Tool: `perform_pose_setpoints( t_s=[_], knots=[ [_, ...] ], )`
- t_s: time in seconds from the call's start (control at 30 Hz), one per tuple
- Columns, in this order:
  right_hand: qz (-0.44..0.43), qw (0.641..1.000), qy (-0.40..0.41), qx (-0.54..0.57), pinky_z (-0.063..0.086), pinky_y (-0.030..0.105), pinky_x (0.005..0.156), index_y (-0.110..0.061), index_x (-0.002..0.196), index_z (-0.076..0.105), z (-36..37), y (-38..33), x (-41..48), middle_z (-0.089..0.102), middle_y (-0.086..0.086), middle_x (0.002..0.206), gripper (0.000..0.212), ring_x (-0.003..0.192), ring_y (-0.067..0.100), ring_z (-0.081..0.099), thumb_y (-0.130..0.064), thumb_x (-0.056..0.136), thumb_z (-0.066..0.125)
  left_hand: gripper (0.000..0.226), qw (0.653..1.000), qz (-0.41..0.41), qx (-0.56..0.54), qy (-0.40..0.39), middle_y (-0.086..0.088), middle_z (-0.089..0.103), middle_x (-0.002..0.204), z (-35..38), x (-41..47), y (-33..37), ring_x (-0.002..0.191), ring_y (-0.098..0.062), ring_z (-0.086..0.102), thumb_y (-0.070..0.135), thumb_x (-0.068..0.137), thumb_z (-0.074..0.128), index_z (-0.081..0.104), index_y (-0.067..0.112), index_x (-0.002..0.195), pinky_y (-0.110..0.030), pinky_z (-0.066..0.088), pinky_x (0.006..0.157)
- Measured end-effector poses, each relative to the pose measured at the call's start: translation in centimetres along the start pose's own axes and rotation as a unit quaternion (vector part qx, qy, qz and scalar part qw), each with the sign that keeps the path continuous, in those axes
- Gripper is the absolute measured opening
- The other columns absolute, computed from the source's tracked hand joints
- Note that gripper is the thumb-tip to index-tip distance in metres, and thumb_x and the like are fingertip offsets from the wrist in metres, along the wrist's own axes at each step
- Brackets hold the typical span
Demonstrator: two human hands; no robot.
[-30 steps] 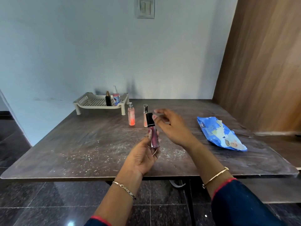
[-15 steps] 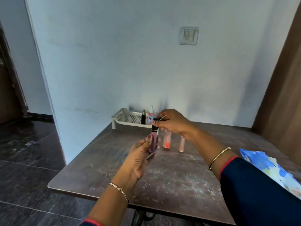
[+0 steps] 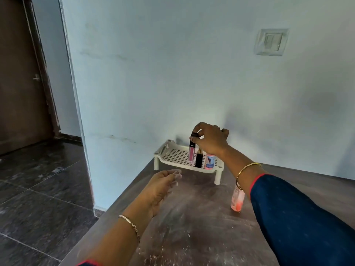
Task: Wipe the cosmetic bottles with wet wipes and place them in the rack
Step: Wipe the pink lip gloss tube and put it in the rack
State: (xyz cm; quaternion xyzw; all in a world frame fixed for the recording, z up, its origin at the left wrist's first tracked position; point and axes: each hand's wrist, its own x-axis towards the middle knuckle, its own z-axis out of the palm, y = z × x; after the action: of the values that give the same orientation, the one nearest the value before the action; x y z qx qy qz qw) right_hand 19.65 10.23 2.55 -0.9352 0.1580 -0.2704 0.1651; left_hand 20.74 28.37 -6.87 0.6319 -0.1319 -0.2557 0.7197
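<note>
Moved from your left hand (image 3: 160, 187), now empty and slack, the lip gloss tube (image 3: 191, 154) stands on the rack (image 3: 162, 149), right hand (image 3: 211, 140) pinching its cap; likely light, slick, tippy.

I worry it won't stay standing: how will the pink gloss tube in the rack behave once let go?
Probably tippy: the pink gloss tube is tall and slim, upright in the rack with a perforated floor. Likely light, since the right hand pinches only its black cap.

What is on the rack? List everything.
A pink lip gloss tube, its cap pinched by the right hand, a black gold-topped bottle, and a blue-labelled bottle whose top the hand hides.
</note>
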Motion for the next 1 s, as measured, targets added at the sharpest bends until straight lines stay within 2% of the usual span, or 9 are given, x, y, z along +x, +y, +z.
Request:
perform_pose_setpoints(
  t_s=[0.13,0.3,0.53,0.67,0.77,0.9,1.0],
  knots=[
    [0.000,0.999,-0.006,-0.038,0.016,0.036,0.082,-0.031,0.097,0.056,2.7,1.5,2.7,0.068,-0.008,0.098,0.011,0.113,0.019,0.047,-0.040,0.091,0.056,0.018,0.999,-0.019,0.026,0.009,0.001,0.071,0.105,-0.7,3.0,-0.4,0.093,-0.011,0.060,0.021,0.085,0.069,0.070,0.018,0.103,-0.025,0.041,0.074],
    [0.017,0.997,-0.022,-0.066,0.016,0.037,0.082,-0.033,0.093,0.053,5.2,3.4,5.2,0.068,-0.006,0.095,0.008,0.111,0.021,0.048,-0.041,0.092,0.054,0.016,0.997,-0.038,0.061,0.000,0.002,0.071,0.108,-0.6,5.6,-1.4,0.103,-0.014,0.061,0.022,0.086,0.067,0.069,0.019,0.102,-0.033,0.042,0.088],
    [0.012,0.992,-0.051,-0.118,0.021,0.040,0.089,-0.032,0.101,0.058,7.1,4.6,6.4,0.060,-0.007,0.094,0.015,0.110,0.022,0.050,-0.043,0.093,0.053,0.015,0.996,-0.055,0.069,-0.003,0.000,0.069,0.109,0.1,7.2,-1.9,0.105,-0.015,0.061,0.021,0.088,0.065,0.067,0.018,0.102,-0.037,0.042,0.096],
    [0.016,0.991,-0.055,-0.122,0.022,0.041,0.091,-0.032,0.101,0.059,7.3,5.1,6.7,0.063,-0.006,0.101,0.016,0.110,0.022,0.052,-0.045,0.092,0.054,0.015,0.996,-0.055,0.074,-0.001,-0.002,0.069,0.109,0.1,7.3,-2.0,0.102,-0.015,0.060,0.021,0.088,0.065,0.067,0.017,0.102,-0.038,0.041,0.098],
    [0.016,0.989,-0.065,-0.129,0.021,0.042,0.093,-0.032,0.111,0.060,7.0,5.3,6.7,0.066,-0.005,0.111,0.028,0.114,0.021,0.051,-0.049,0.090,0.056,0.014,0.996,-0.055,0.070,0.002,-0.004,0.069,0.109,0.1,7.1,-1.8,0.099,-0.015,0.061,0.019,0.088,0.065,0.067,0.017,0.101,-0.040,0.042,0.099],
    [0.011,0.991,-0.069,-0.116,0.021,0.042,0.094,-0.030,0.123,0.056,6.0,4.9,6.1,0.065,-0.009,0.120,0.040,0.122,0.021,0.047,-0.052,0.089,0.056,0.011,0.997,-0.048,0.067,0.006,-0.004,0.070,0.108,0.3,6.4,-1.3,0.096,-0.015,0.061,0.018,0.087,0.066,0.068,0.017,0.098,-0.038,0.043,0.094],
    [0.006,0.993,-0.062,-0.102,0.022,0.042,0.094,-0.028,0.126,0.055,4.1,4.4,5.2,0.062,-0.011,0.124,0.043,0.123,0.020,0.048,-0.052,0.090,0.054,0.008,0.998,-0.042,0.055,0.008,-0.004,0.069,0.102,0.6,5.4,-0.5,0.088,-0.013,0.058,0.015,0.087,0.066,0.067,0.016,0.095,-0.030,0.043,0.079]
  ],
)
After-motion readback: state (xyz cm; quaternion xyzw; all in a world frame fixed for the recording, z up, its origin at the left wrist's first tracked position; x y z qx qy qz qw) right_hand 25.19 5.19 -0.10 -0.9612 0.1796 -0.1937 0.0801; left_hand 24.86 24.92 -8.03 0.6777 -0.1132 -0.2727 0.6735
